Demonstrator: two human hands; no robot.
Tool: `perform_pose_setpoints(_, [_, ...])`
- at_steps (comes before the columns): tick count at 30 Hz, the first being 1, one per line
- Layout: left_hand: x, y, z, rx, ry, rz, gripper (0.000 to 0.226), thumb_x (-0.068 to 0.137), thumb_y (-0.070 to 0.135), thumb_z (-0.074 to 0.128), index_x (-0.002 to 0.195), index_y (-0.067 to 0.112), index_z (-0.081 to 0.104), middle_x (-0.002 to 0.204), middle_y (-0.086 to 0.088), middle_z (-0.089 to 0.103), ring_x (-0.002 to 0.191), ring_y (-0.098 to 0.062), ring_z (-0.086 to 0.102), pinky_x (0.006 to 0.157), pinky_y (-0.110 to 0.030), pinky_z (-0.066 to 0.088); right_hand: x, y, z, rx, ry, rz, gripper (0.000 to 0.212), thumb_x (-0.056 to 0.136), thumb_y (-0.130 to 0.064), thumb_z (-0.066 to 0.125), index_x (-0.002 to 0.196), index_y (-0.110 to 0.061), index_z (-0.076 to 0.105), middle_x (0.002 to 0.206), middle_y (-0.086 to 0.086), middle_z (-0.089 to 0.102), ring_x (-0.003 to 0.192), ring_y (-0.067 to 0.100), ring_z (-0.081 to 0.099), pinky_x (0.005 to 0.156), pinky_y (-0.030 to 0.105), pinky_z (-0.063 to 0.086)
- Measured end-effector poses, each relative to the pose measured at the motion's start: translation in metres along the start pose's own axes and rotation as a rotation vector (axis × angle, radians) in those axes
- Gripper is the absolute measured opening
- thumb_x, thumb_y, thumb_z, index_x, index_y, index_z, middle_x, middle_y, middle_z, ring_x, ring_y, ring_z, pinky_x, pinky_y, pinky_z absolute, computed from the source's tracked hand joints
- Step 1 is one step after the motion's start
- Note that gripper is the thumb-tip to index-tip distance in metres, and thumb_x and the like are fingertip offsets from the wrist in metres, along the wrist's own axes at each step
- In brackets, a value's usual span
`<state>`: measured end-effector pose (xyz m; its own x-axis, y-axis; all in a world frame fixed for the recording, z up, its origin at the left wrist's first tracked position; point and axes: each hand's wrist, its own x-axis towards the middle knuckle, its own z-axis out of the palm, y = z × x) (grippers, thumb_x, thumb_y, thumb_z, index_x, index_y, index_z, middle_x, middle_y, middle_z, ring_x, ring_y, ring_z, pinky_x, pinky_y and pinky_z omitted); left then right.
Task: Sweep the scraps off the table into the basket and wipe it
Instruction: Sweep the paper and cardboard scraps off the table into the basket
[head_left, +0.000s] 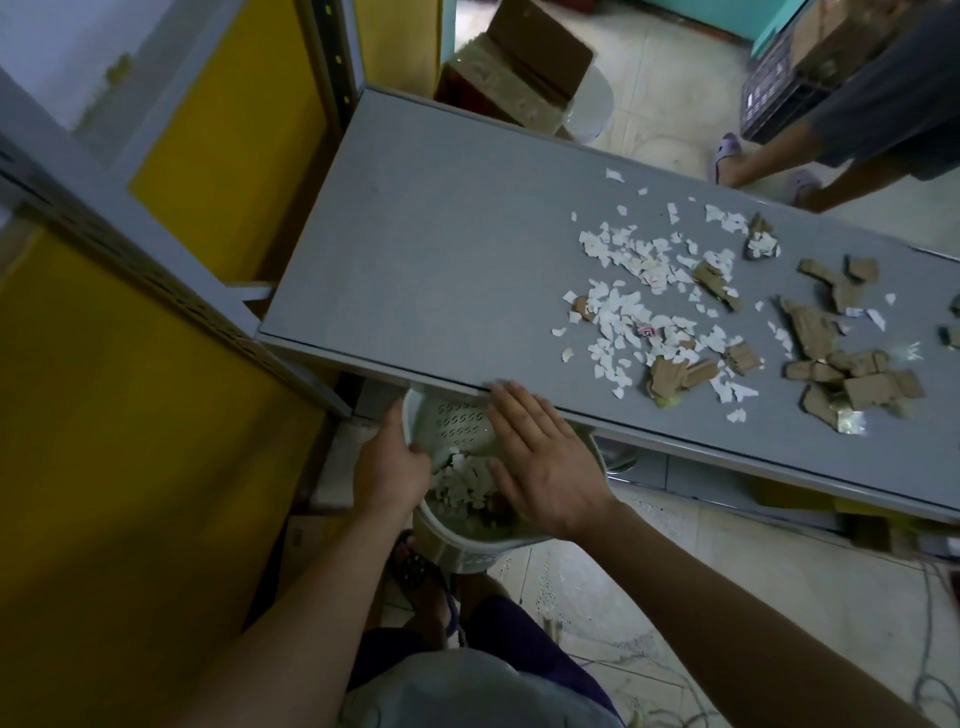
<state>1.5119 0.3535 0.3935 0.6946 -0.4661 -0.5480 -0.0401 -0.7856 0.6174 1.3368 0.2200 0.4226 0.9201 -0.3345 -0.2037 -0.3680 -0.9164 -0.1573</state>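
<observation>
Two bare hands meet at the near edge of a long grey table, seen from above. The left hand curls its fingers over the rim of a pale, round plastic basket, gripping it and holding it just under the table's edge. The basket's inner wall is pierced with rows of small slots, and its bottom already holds a heap of white paper bits mixed with a few brown pieces. The right hand is flat and open, fingers straight and spread, palm down; it grasps nothing. Its fingertips lie at the table's edge and the rest of the hand hangs over the basket's mouth.

Many scraps lie scattered farther right on the tabletop, well apart from the hands: small torn white paper flakes toward the middle, and larger ragged brown cardboard pieces toward the right end. Beyond the table's far side stands another person in pale slippers, next to an open cardboard box on the tiled floor.
</observation>
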Motion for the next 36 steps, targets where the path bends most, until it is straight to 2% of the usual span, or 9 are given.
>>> perform_pose_setpoints(5, [-0.010, 0.011, 0.023, 0.051, -0.038, 0.047, 0.061, 0.105, 0.011, 0.056, 0.158, 0.038, 0.042, 0.131, -0.002, 0.071, 0.098, -0.017, 0.064, 0.067, -0.021, 0.048, -0.010, 0.034, -0.009, 0.017, 0.019, 0.215, 0.075, 0.114, -0.058, 0.012, 0.172, -0.011, 0.016, 0.181, 0.010, 0.001, 0.168, 0.025, -0.007, 0.136, 0.052, 0.010])
perform_pose_setpoints(8, [-0.017, 0.018, 0.043, 0.043, -0.065, 0.041, 0.062, 0.105, 0.012, 0.055, 0.159, 0.038, 0.040, 0.134, -0.003, 0.069, 0.101, -0.019, 0.065, 0.081, -0.032, 0.054, -0.021, 0.075, -0.017, -0.013, 0.061, 0.457, 0.078, 0.112, -0.062, 0.011, 0.173, -0.014, -0.003, 0.180, 0.012, -0.013, 0.167, 0.028, -0.016, 0.136, 0.053, 0.002])
perform_pose_setpoints(12, [-0.031, 0.034, 0.070, 0.092, -0.091, 0.058, 0.060, 0.105, 0.011, 0.055, 0.157, 0.037, 0.042, 0.131, -0.003, 0.069, 0.107, -0.026, 0.068, 0.082, -0.033, 0.051, -0.042, 0.132, -0.021, 0.061, 0.045, 0.711, 0.087, 0.108, -0.074, 0.012, 0.173, -0.017, 0.000, 0.181, 0.013, -0.010, 0.167, 0.033, -0.013, 0.135, 0.056, 0.007])
perform_pose_setpoints(16, [-0.040, 0.047, 0.096, 0.070, -0.101, 0.028, 0.057, 0.105, 0.011, 0.056, 0.155, 0.036, 0.043, 0.128, -0.002, 0.070, 0.092, -0.016, 0.061, 0.076, -0.032, 0.053, -0.051, 0.137, -0.015, 0.076, -0.065, 0.632, 0.094, 0.103, -0.081, 0.000, 0.172, -0.018, -0.011, 0.179, 0.012, -0.021, 0.164, 0.032, -0.023, 0.136, 0.056, 0.000])
perform_pose_setpoints(20, [-0.049, 0.058, 0.111, 0.035, -0.077, 0.009, 0.054, 0.104, 0.017, 0.062, 0.152, 0.037, 0.046, 0.122, 0.005, 0.070, 0.078, -0.004, 0.059, 0.062, -0.022, 0.047, -0.059, 0.103, -0.011, 0.078, -0.117, 0.445, 0.084, 0.106, -0.073, -0.007, 0.170, -0.019, -0.015, 0.176, 0.012, -0.025, 0.162, 0.031, -0.028, 0.135, 0.054, -0.004])
perform_pose_setpoints(23, [-0.053, 0.064, 0.115, -0.026, -0.054, -0.006, 0.055, 0.099, 0.027, 0.071, 0.145, 0.045, 0.047, 0.123, 0.008, 0.070, 0.098, -0.015, 0.070, 0.081, -0.040, 0.063, -0.071, 0.089, -0.010, 0.120, -0.077, 0.284, 0.078, 0.111, -0.067, 0.003, 0.173, -0.020, -0.002, 0.178, 0.008, -0.021, 0.163, 0.023, -0.028, 0.136, 0.050, -0.006])
perform_pose_setpoints(25, [-0.054, 0.067, 0.119, -0.033, -0.040, -0.023, 0.056, 0.100, 0.022, 0.069, 0.148, 0.041, 0.048, 0.126, 0.004, 0.069, 0.105, -0.019, 0.068, 0.087, -0.042, 0.061, -0.074, 0.099, -0.014, 0.118, -0.020, 0.254, 0.074, 0.113, -0.064, 0.007, 0.173, -0.022, 0.000, 0.179, 0.007, -0.019, 0.164, 0.021, -0.026, 0.136, 0.048, -0.007])
perform_pose_setpoints(32, [-0.054, 0.063, 0.130, -0.004, 0.003, -0.052, 0.064, 0.104, 0.008, 0.058, 0.160, 0.030, 0.039, 0.136, -0.008, 0.065, 0.096, -0.019, 0.059, 0.075, -0.035, 0.054, -0.064, 0.204, -0.030, 0.085, 0.008, 0.621, 0.090, 0.105, -0.077, 0.002, 0.173, -0.020, -0.005, 0.179, 0.013, -0.017, 0.165, 0.034, -0.017, 0.136, 0.055, 0.001])
perform_pose_setpoints(36, [-0.055, 0.064, 0.129, -0.008, 0.003, -0.054, 0.064, 0.104, 0.008, 0.059, 0.158, 0.033, 0.039, 0.136, -0.008, 0.065, 0.100, -0.024, 0.064, 0.073, -0.039, 0.061, -0.066, 0.199, -0.021, 0.107, -0.044, 0.590, 0.096, 0.102, -0.083, -0.002, 0.173, -0.019, -0.007, 0.179, 0.013, -0.020, 0.165, 0.033, -0.021, 0.135, 0.053, -0.003])
